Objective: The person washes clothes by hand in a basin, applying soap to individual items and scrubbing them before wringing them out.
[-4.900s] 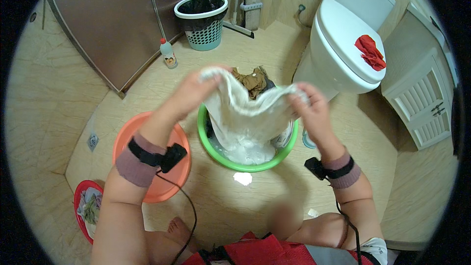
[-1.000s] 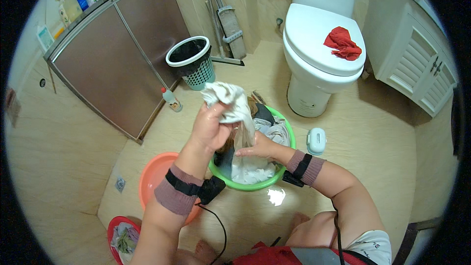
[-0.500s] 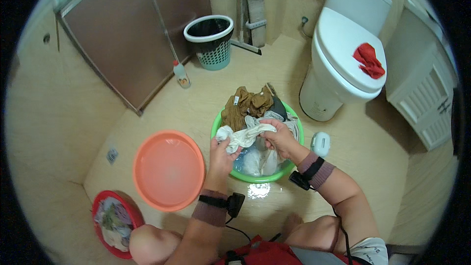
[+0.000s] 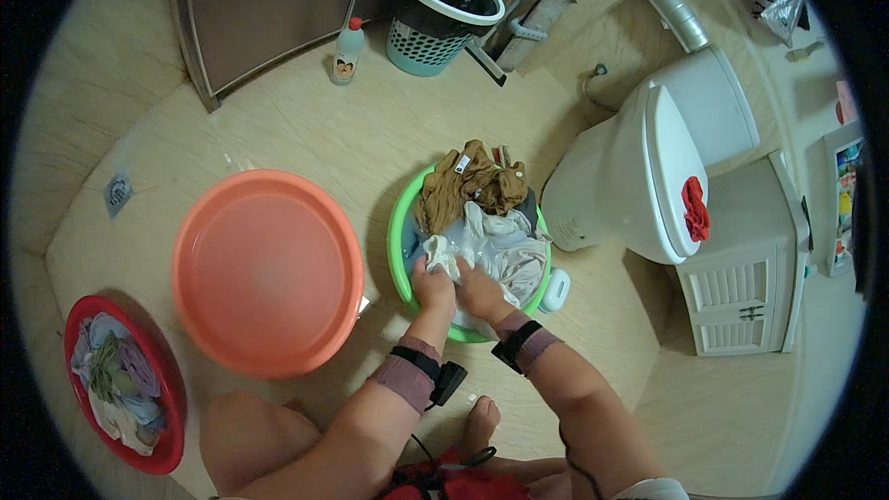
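Both hands are low inside a green basin [image 4: 396, 255] of wet laundry. My left hand [image 4: 432, 289] is closed on a small white garment [image 4: 441, 252], possibly a sock. Close beside it, my right hand [image 4: 482, 294] has its fingers curled at the same garment, their tips partly hidden. A brown garment [image 4: 452, 196] with a white tag lies heaped over the basin's far side. Pale grey and white clothes [image 4: 514, 255] fill its right part, and bluish water shows at the left.
Left of the basin stands a wide orange basin [image 4: 269, 366]. A red basin [image 4: 171, 417] of clothes sits at the lower left. Farther off are a bottle [image 4: 345, 57], a trash basket [image 4: 421, 46] and a toilet [image 4: 593, 176] with a red cloth [image 4: 695, 209] on its lid.
My hands have lowered the white garment from above the basin into it and drawn closer together; it is no longer stretched out between them. My view has turned and shifted.
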The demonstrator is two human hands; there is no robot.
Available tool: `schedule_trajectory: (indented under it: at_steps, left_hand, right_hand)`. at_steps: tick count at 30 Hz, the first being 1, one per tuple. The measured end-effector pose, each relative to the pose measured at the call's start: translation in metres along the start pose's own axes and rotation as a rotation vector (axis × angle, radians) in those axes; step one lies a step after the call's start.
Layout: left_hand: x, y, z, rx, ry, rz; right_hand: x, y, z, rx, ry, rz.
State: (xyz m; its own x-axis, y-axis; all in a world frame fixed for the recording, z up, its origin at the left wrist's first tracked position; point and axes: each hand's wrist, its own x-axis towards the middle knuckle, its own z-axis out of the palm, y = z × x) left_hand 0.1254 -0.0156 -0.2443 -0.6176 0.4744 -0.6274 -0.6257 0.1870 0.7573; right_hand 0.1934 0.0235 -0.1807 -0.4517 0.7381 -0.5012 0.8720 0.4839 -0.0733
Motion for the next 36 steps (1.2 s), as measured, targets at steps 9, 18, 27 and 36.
schedule_trajectory:
  at_steps: [9, 18, 27, 36]
  left_hand:
    - [-0.004, 0.024, -0.008, -0.279, -0.097, -0.168]
    - [0.007, 0.045, -0.019, -0.662, -0.387, -0.285]
    - [0.038, -0.025, -0.021, -0.950, -0.850, -0.367]
    - [0.001, 0.001, -0.008, -0.762, -0.578, -0.530]
  right_hand:
    - [0.027, -0.008, 0.006, -0.275, -0.158, -0.090]
    - [-0.048, -0.045, -0.056, 0.376, 0.363, -0.396]
    - [-0.070, -0.085, -0.059, 0.350, 0.487, -0.465]
    - [-0.011, -0.030, -0.040, 0.407, 0.580, -0.010]
